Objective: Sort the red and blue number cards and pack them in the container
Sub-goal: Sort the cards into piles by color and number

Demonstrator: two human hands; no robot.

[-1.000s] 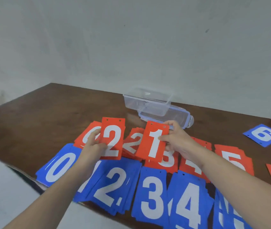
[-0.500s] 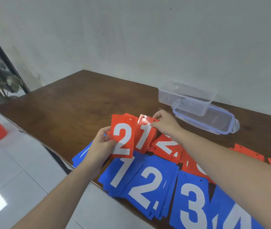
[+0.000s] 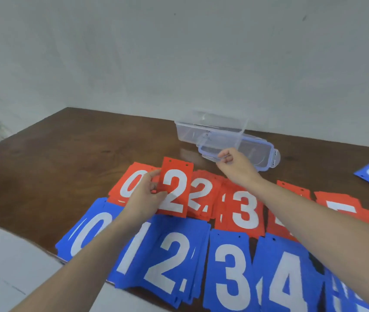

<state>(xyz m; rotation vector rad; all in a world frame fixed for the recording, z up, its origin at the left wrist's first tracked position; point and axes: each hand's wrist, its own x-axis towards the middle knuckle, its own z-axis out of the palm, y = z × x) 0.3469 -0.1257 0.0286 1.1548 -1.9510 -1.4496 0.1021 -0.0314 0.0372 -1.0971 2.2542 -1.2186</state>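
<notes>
Red 1 gone from right hand (image 3: 235,167) | left hand (image 3: 145,194) pinches red 2 card (image 3: 175,190)

Soft, even, fairly dim light with no hard shadows; a faint sheen lies on the surface (image 3: 71,154) near the container (image 3: 210,129). Wide-angle bending stretches the edges, and the whole frame is slightly blurred, worst at the lower right

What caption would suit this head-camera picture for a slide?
Left hand holds a red 2 card above rows of red and blue number cards; right hand reaches near the clear container.
</notes>
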